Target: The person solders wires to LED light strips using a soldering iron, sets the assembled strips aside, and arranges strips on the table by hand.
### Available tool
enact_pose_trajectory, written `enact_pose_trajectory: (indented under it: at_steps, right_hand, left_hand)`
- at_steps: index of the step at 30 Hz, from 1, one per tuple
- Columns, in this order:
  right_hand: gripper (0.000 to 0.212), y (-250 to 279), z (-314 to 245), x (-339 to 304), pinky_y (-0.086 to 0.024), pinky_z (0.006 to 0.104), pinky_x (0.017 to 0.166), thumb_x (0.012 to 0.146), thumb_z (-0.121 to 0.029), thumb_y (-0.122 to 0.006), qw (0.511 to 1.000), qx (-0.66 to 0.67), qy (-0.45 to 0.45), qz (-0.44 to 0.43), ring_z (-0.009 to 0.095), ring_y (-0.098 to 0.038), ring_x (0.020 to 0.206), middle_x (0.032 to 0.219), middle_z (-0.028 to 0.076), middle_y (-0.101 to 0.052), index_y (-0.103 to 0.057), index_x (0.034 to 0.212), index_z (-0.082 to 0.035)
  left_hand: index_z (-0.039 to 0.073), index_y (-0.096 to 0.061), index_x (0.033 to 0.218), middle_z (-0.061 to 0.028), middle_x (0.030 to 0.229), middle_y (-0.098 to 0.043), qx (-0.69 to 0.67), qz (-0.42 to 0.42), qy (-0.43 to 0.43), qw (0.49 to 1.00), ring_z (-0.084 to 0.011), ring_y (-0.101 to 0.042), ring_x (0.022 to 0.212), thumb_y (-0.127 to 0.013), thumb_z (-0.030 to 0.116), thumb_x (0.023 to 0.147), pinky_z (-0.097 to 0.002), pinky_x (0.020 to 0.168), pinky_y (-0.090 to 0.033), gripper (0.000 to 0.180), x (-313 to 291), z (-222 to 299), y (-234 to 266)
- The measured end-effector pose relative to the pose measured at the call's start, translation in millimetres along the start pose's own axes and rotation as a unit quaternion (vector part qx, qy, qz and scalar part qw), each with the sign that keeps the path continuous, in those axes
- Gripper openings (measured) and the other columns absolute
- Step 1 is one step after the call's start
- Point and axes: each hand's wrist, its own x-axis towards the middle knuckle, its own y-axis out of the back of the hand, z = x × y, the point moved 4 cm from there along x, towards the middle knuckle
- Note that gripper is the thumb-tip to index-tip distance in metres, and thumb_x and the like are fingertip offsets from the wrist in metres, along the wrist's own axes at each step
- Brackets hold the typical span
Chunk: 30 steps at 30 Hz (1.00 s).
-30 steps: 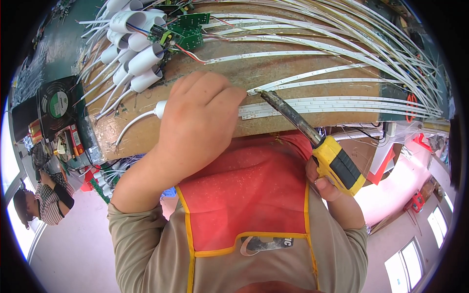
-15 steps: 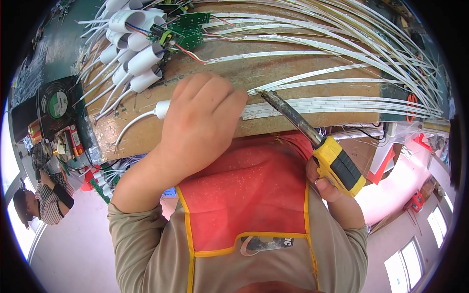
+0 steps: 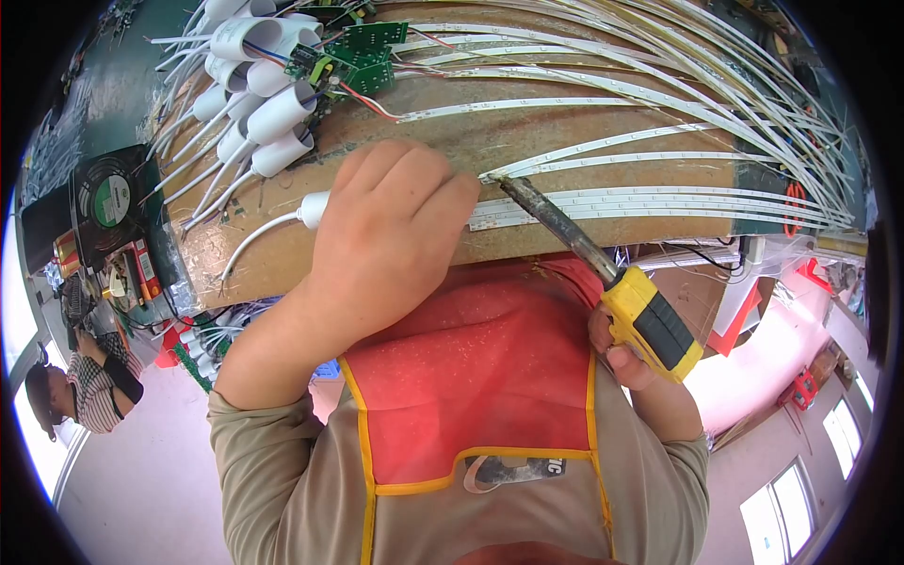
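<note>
My right hand (image 3: 623, 356) grips the yellow and black handle of a soldering iron (image 3: 650, 320). Its dark metal barrel slants up to the left. The iron's tip meets the near end of a white LED strip (image 3: 584, 149), right by the fingertips of my left hand (image 3: 391, 217). That hand is closed, knuckles up, and hides what its fingers pinch. From under its left side a white tube with a cord (image 3: 313, 209) sticks out. Several more LED strips (image 3: 584, 209) lie side by side just below the iron's tip.
White tubes with cords (image 3: 273, 118) are heaped at the back left beside green circuit boards (image 3: 363, 58). Many strips fan out to the right across the brown board (image 3: 282, 250). A black fan (image 3: 105, 202) stands at the left; another person (image 3: 89, 386) is beyond it.
The soldering iron has shifted very slightly to the left, its tip staying at the strip's end. My left hand is almost unmoved.
</note>
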Motion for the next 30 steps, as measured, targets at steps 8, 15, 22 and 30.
enact_pose_trajectory:
  at_steps: [8,15,22,30]
  right_hand:
    - [0.031,0.7,2.0,-0.6,-0.043,0.0385,0.052,0.088,-0.032,-0.078,1.0,0.012,-0.004,-0.015,0.027,-0.057,0.056,0.066,0.004,-0.057,-0.058,0.073,-0.012]
    - [0.028,-0.1,3.3,-0.9,-0.044,0.0334,0.051,0.088,-0.028,-0.078,0.995,0.099,0.018,0.029,0.021,-0.057,0.056,0.068,0.005,-0.058,-0.06,0.08,-0.007]
    - [0.034,2.9,6.0,-1.7,-0.044,0.0331,0.051,0.089,-0.033,-0.079,0.996,0.092,0.005,0.016,0.021,-0.057,0.056,0.069,0.005,-0.058,-0.06,0.081,-0.006]
    - [0.033,1.8,5.7,-2.2,-0.044,0.0329,0.052,0.09,-0.034,-0.078,0.994,0.108,-0.002,0.031,0.02,-0.059,0.058,0.071,0.004,-0.06,-0.061,0.083,-0.006]
  left_hand:
    - [0.008,-0.069,0.098,-0.0076,0.094,-0.059,0.002,0.007,-0.006,1.0,-0.0304,-0.062,0.092,-0.068,0.01,0.075,-0.0427,0.081,-0.05,0.024,0.3,-0.6,-0.9]
    - [0.008,-0.069,0.098,-0.0075,0.094,-0.059,0.004,0.001,-0.007,1.0,-0.0301,-0.062,0.092,-0.069,0.01,0.074,-0.0424,0.08,-0.05,0.024,0.4,-0.5,-0.8]
    - [0.008,-0.07,0.097,-0.0075,0.094,-0.059,0.005,0.003,-0.009,1.0,-0.0302,-0.061,0.091,-0.069,0.01,0.074,-0.0423,0.079,-0.05,0.023,1.3,-1.1,-0.8]
    - [0.008,-0.07,0.096,-0.0075,0.094,-0.059,0.001,0.008,-0.01,1.0,-0.0302,-0.061,0.09,-0.069,0.01,0.074,-0.0425,0.079,-0.049,0.023,1.3,-1.9,-0.8]
